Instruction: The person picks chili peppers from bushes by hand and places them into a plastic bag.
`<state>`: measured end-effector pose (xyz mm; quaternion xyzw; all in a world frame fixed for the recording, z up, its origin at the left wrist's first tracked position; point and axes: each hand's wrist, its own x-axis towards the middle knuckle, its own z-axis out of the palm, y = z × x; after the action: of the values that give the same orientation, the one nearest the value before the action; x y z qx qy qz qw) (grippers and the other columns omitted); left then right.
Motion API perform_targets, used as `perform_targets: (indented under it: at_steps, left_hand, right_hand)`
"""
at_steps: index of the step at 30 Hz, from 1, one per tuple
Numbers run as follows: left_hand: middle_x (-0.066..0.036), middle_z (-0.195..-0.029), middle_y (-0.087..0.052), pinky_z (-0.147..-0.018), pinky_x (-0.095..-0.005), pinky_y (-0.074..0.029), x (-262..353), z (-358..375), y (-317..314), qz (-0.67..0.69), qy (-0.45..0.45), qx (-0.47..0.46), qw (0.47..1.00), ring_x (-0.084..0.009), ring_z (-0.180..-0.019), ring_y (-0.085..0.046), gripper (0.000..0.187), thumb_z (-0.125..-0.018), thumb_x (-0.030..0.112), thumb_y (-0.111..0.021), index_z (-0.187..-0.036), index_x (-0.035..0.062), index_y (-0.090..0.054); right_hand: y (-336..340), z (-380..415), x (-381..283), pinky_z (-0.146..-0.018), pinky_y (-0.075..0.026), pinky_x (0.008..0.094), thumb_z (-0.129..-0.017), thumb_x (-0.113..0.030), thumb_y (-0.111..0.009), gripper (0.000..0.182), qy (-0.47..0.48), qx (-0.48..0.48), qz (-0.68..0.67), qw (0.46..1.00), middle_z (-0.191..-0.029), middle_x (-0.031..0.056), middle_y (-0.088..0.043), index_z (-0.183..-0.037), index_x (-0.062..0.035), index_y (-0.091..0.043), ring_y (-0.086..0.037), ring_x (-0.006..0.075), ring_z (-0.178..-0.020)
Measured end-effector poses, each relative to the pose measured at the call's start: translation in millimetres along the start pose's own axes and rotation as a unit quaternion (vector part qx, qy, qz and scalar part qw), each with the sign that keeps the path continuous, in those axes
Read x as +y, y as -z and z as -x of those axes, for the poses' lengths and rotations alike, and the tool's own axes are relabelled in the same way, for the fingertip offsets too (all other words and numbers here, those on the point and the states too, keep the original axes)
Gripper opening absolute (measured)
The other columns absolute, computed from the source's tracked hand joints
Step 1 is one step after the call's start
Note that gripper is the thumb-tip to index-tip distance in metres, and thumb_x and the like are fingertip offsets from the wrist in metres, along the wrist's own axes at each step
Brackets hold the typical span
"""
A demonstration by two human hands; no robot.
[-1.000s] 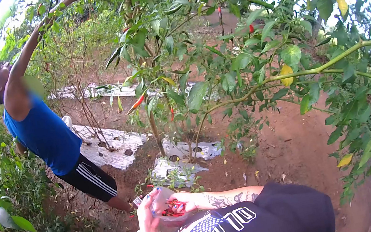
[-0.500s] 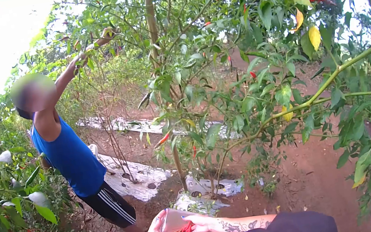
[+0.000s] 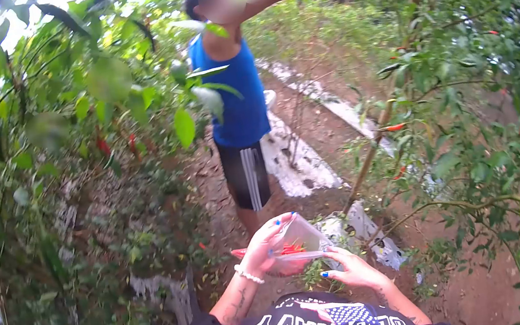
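Note:
My left hand (image 3: 263, 248), with a beaded bracelet at its wrist, is closed on a clear plastic bag (image 3: 307, 231) at the lower centre. Red chilies (image 3: 292, 248) lie inside the bag, and a red tip sticks out left of this hand. At the bag's right edge is my right hand (image 3: 350, 269), its fingertips against the plastic and its thumb apart from the fingers. I see nothing held in it.
A person in a blue top (image 3: 237, 92) stands ahead with one arm stretched right into the plants. Leafy chili plants (image 3: 138, 201) fill the left, others with red chilies (image 3: 395, 127) the right. A wooden stake (image 3: 368, 163) leans near pale ground sheeting (image 3: 296, 157).
The view has swung left, so the person now appears nearer the centre. My right hand has come out of the bag to its right edge. My left hand still holds the bag.

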<state>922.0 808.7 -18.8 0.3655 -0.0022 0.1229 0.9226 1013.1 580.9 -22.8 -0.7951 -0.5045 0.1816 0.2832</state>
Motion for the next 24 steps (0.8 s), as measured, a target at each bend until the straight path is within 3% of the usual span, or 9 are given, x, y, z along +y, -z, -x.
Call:
perform_targets:
  at_steps: [5, 8, 12, 15, 17, 19, 21, 24]
  left_hand:
    - [-0.009, -0.116, -0.049, -0.091, -0.0297, -0.037, 6.4, 37.1, -6.4, -0.087, -0.036, 0.050, 0.994, -0.0173, -0.105, -0.047, 0.044, -0.077, 0.010, -0.059, -0.117, -0.0010, -0.045]
    - [-0.009, -0.117, -0.049, -0.093, -0.0301, -0.035, 6.7, 59.3, -9.7, -0.079, -0.029, 0.082, 0.993, -0.0172, -0.106, -0.047, 0.045, -0.075, 0.005, -0.058, -0.118, -0.0013, -0.044]
    - [-0.011, -0.119, -0.047, -0.095, -0.0312, -0.035, -2.2, 87.1, -15.1, -0.106, -0.022, 0.107, 0.988, -0.0190, -0.109, -0.046, 0.049, -0.073, 0.003, -0.058, -0.119, -0.0018, -0.043]
    - [-0.013, -0.122, -0.044, -0.096, -0.0329, -0.036, -17.6, 101.4, -25.2, -0.114, 0.002, 0.121, 0.986, -0.0209, -0.111, -0.045, 0.051, -0.071, 0.005, -0.062, -0.118, -0.0022, -0.043]
    - [-0.012, -0.122, -0.045, -0.097, -0.0296, -0.033, -29.0, 104.1, -32.5, -0.103, 0.019, 0.133, 0.986, -0.0182, -0.112, -0.043, 0.051, -0.070, -0.001, -0.056, -0.119, -0.0034, -0.041]
    - [-0.013, -0.122, -0.045, -0.096, -0.0293, -0.033, -40.1, 103.1, -38.2, -0.098, 0.014, 0.121, 0.988, -0.0183, -0.111, -0.044, 0.051, -0.070, -0.001, -0.057, -0.119, -0.0039, -0.042]
    - [-0.013, -0.122, -0.045, -0.097, -0.0293, -0.033, -46.8, 98.6, -45.0, -0.089, 0.018, 0.130, 0.987, -0.0184, -0.110, -0.044, 0.050, -0.070, -0.002, -0.056, -0.119, -0.0038, -0.042]
    - [-0.012, -0.120, -0.047, -0.096, -0.0302, -0.033, -58.7, 87.4, -45.1, -0.113, 0.002, 0.177, 0.978, -0.0191, -0.110, -0.045, 0.048, -0.071, -0.002, -0.055, -0.118, -0.0035, -0.043]
  right_hand:
    - [-22.3, -7.8, -2.7, -0.096, -0.033, 0.0359, -0.074, -0.023, -0.063, 0.059, -0.008, -0.007, -0.044, 0.999, -0.121, 0.0168, -0.044, -0.124, -0.0043, -0.038, -0.042, 0.0292, -0.114]
    - [-29.2, -9.0, 5.3, -0.084, -0.041, 0.0349, -0.072, -0.019, -0.064, 0.058, 0.037, -0.026, -0.063, 0.997, -0.103, 0.0152, -0.051, -0.123, -0.0051, -0.039, -0.052, 0.0266, -0.095]
    - [-39.7, -8.1, 19.6, -0.078, -0.043, 0.0332, -0.073, -0.020, -0.063, 0.056, 0.027, -0.050, -0.091, 0.994, -0.096, 0.0145, -0.050, -0.122, -0.0056, -0.040, -0.053, 0.0240, -0.086]
    - [-41.8, -1.9, 21.2, -0.079, -0.043, 0.0337, -0.073, -0.021, -0.064, 0.056, 0.010, -0.072, -0.123, 0.990, -0.098, 0.0149, -0.050, -0.121, -0.0057, -0.040, -0.053, 0.0238, -0.087]
    - [-44.1, 3.1, 28.3, -0.080, -0.043, 0.0333, -0.073, -0.021, -0.064, 0.056, 0.006, -0.074, -0.134, 0.988, -0.100, 0.0153, -0.049, -0.121, -0.0046, -0.041, -0.053, 0.0245, -0.089]
    - [-51.5, 9.6, 43.6, -0.076, -0.046, 0.0304, -0.074, -0.014, -0.063, 0.052, 0.075, -0.029, -0.125, 0.989, -0.103, 0.0135, -0.049, -0.120, -0.0045, -0.041, -0.054, 0.0224, -0.089]
    - [-51.3, 16.4, 57.1, -0.080, -0.046, 0.0299, -0.074, -0.014, -0.063, 0.048, 0.075, -0.022, -0.134, 0.988, -0.108, 0.0141, -0.048, -0.117, -0.0019, -0.044, -0.053, 0.0231, -0.094]
    - [-38.4, 27.8, 61.8, -0.079, -0.045, 0.0288, -0.075, -0.010, -0.062, 0.039, 0.005, -0.038, -0.197, 0.980, -0.106, 0.0115, -0.051, -0.110, 0.0013, -0.050, -0.054, 0.0196, -0.094]
